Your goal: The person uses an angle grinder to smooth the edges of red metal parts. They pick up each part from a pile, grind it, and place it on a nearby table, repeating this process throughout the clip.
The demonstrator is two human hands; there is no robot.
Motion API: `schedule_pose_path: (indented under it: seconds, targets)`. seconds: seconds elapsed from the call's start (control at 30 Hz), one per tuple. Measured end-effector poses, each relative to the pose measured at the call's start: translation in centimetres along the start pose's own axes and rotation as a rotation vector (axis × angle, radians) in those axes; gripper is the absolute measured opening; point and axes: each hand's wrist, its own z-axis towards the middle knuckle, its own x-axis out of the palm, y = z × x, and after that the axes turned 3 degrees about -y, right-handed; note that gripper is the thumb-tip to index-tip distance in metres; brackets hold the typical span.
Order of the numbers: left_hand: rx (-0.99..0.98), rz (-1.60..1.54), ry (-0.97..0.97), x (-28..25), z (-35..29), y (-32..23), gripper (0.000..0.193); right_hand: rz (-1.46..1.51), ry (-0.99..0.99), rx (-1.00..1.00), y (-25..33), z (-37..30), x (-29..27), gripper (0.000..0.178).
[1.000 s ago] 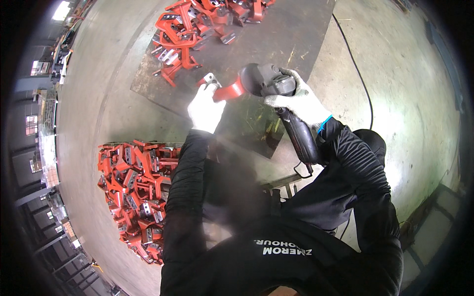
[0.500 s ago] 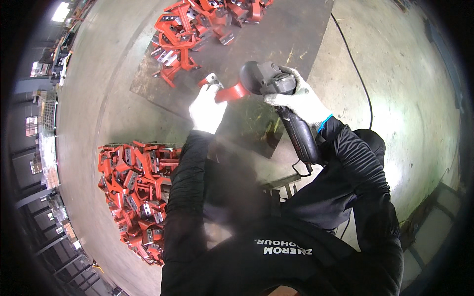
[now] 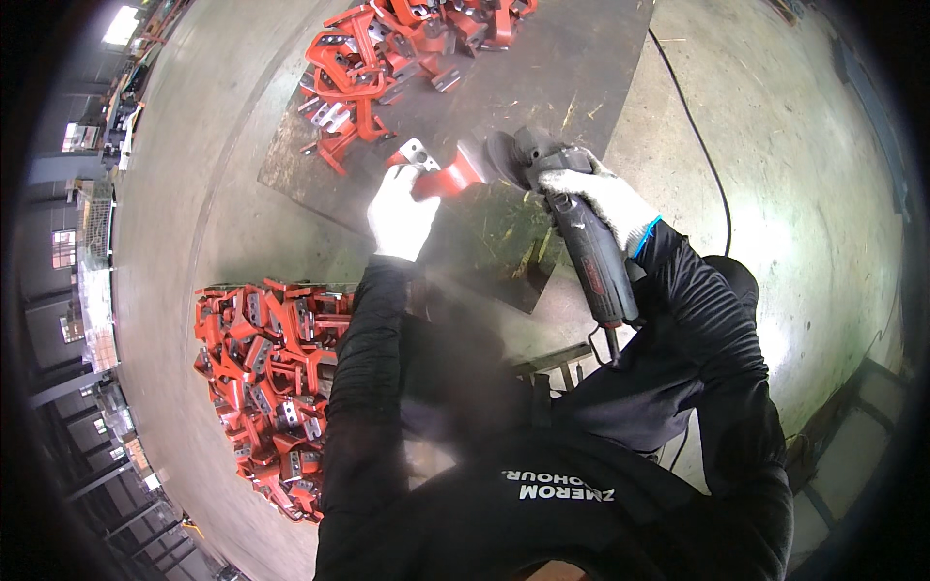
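My left hand [image 3: 400,215], in a white glove, is closed round one end of a red metal bracket [image 3: 448,181]. A bare silver face with holes shows on the bracket beside my fingers. In my gloved right hand [image 3: 608,198] is a black angle grinder [image 3: 589,254], gripped near its head with the body slanting down toward my lap. The grinder's disc [image 3: 504,158] is at the bracket's right end, where a bare, shiny patch shows. Whether disc and metal touch, I cannot tell.
A heap of red brackets [image 3: 358,73] lies on a dark metal plate [image 3: 542,73] ahead. Another bracket pile [image 3: 262,387] sits on my left. A black cable [image 3: 699,126] runs over the concrete floor on the right.
The grinder has rolled in my right hand, showing its body's side and disc at a new angle. The bracket's right end has tilted and now shows a bare, shiny patch.
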Motion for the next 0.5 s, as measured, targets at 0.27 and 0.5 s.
schedule_pose_path:
  seconds: [0.27, 0.5]
  targets:
    - [-0.073, -0.099, -0.159, 0.4, 1.0, 0.7, 0.057, 0.018, -0.071, 0.029, 0.6, -1.9, 1.0, 0.071]
    - [-0.398, -0.462, 0.093, 2.2, -0.8, -0.8, 0.033, -0.108, -0.223, -0.193, 1.4, -0.5, 1.7, 0.091]
